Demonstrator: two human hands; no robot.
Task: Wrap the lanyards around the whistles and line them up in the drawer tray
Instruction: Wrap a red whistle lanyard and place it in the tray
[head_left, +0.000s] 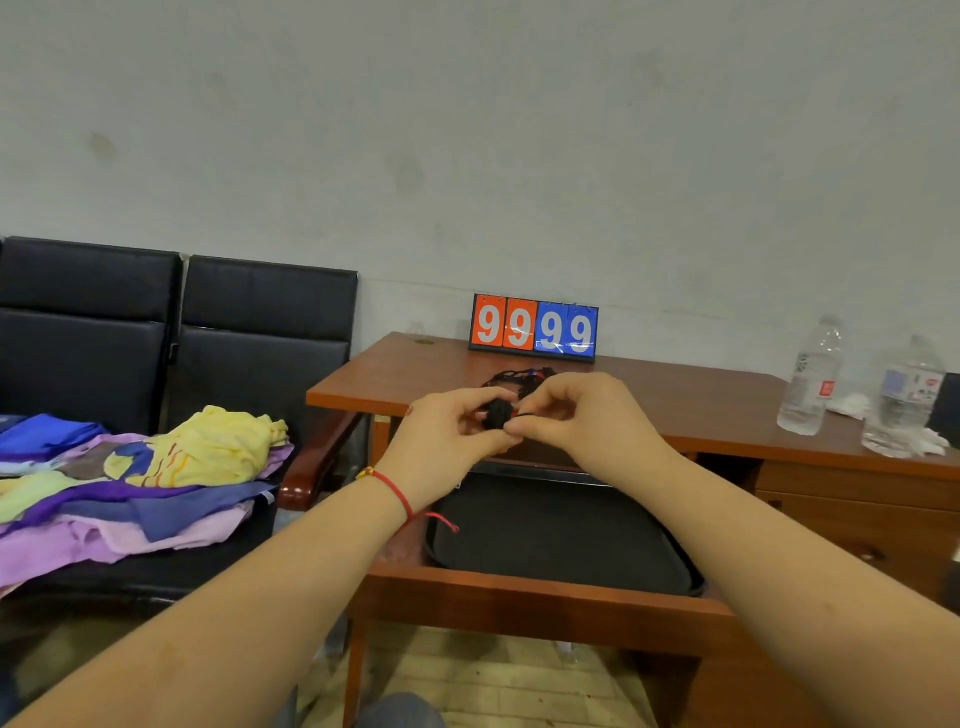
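Holding a black-corded whistle (496, 414) above the wooden desk (675, 400), left hand (447, 431) gripping its body, right hand (576, 415) pinching the lanyard beside it. Behind, more tangled whistles (519, 376) on the desk, near the scoreboard (535, 328). Below the desk's edge, black drawer tray (561, 535).
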